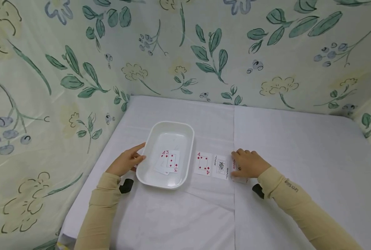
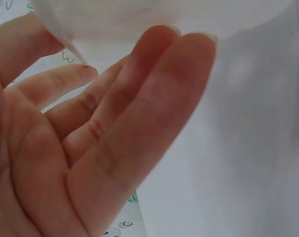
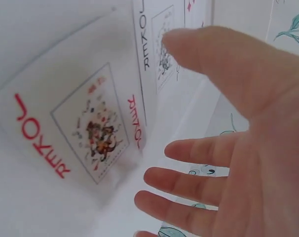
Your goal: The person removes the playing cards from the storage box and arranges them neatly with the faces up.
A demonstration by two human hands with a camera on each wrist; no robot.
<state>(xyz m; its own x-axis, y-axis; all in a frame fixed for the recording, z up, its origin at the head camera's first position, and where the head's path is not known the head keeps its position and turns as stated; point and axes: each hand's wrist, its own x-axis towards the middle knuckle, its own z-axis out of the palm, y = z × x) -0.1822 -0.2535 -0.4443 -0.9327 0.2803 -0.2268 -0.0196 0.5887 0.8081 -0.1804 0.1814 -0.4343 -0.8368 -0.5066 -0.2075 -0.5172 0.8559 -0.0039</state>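
Observation:
A white tray (image 1: 165,182) stands on the table, and my left hand (image 1: 126,162) touches its left side. Straight fingers (image 2: 154,103) lie against the tray's wall (image 2: 110,29) in the left wrist view. Inside the tray, a three of diamonds (image 1: 172,166) overlaps another red card (image 1: 161,164). Right of the tray lie a four of diamonds (image 1: 203,163) and a black-lettered joker (image 1: 220,167), face up in a row. Over the red-lettered joker (image 3: 95,128) at the row's end is my right hand (image 1: 250,163), partly hiding it in the head view. Its fingers (image 3: 189,185) are spread, gripping nothing.
White cloth (image 1: 297,166) covers the table, with a seam (image 1: 234,132) running front to back. A floral curtain (image 1: 173,69) hangs behind and at both sides. Black wrist devices (image 1: 126,186) sit under both wrists.

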